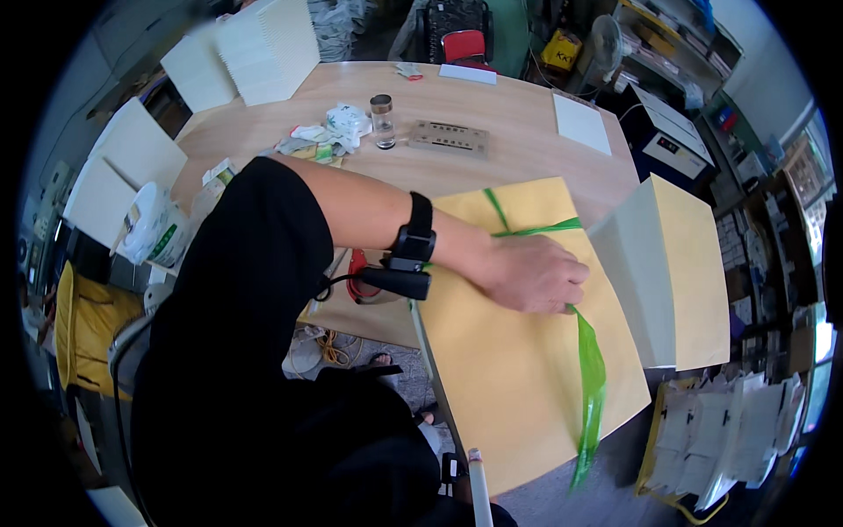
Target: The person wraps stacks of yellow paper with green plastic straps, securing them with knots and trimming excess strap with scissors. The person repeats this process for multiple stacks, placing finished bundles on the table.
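My left hand [536,274], reaching in from the left, is closed on a green plastic strap [590,369]. It rests over a large flat yellow-tan package [492,386] at the table's right front. One loose end of the strap hangs from under my fingers past the package's near edge. Other green bands cross the package beyond my hand and meet near its far side. A black strap with a small black device [413,250] sits on my left wrist. My right hand is not in view.
To the right stands a tan-faced block of sheets [694,272]; bundled white paper [724,435] sits lower right. On the table [518,97] are a glass jar [383,121], a grey slotted plate [449,138], crumpled plastic [347,125] and a white sheet [580,123]. A white bucket [154,227] is left.
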A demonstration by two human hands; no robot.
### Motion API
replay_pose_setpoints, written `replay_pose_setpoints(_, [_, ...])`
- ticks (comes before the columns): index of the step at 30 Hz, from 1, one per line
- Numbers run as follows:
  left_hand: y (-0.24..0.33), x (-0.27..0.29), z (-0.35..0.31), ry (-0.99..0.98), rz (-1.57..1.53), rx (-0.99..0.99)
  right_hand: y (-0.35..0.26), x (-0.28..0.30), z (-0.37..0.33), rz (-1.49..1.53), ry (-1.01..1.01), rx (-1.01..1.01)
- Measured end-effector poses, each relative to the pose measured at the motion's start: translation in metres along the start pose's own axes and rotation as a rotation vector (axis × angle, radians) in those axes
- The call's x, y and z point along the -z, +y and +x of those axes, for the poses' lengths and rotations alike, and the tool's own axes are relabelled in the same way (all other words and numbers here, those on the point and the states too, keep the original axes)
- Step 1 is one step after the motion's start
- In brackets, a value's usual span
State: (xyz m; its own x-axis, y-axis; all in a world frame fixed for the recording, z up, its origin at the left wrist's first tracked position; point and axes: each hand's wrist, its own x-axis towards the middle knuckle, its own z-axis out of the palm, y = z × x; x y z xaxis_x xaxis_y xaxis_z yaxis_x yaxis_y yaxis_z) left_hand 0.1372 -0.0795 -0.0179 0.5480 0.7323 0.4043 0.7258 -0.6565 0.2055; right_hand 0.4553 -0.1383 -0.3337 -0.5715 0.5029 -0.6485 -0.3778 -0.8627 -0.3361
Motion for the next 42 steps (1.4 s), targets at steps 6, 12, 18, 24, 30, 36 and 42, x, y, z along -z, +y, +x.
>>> replay_pose_setpoints(6, [0.015, 0.019, -0.036, -0.032, 0.031, 0.102, 0.030, -0.058, -0.009, 0.155, -0.006, 0.075])
replay_pose_setpoints(12, [0.076, 0.003, -0.045, 0.069, 0.102, 0.200, 0.038, -0.093, 0.008, 0.328, -0.055, 0.118])
replay_pose_setpoints(18, [0.105, 0.009, -0.054, 0.115, 0.144, 0.220, 0.074, -0.023, 0.059, 0.244, -0.116, 0.036])
replay_pose_setpoints(24, [0.151, -0.006, -0.036, 0.054, 0.128, 0.110, 0.040, 0.063, 0.025, -0.636, -0.106, -0.031])
replay_pose_setpoints(30, [0.186, -0.018, -0.034, 0.042, 0.071, 0.297, -0.004, 0.025, -0.080, -1.546, -0.354, -0.003])
replay_pose_setpoints(36, [0.183, -0.023, -0.033, 0.041, 0.031, 0.234, -0.061, -0.134, -0.220, -1.523, -0.598, -0.003])
replay_pose_setpoints(42, [0.182, -0.008, -0.050, -0.078, -0.038, 0.191, -0.099, -0.237, -0.284, -1.328, -0.455, 0.337])
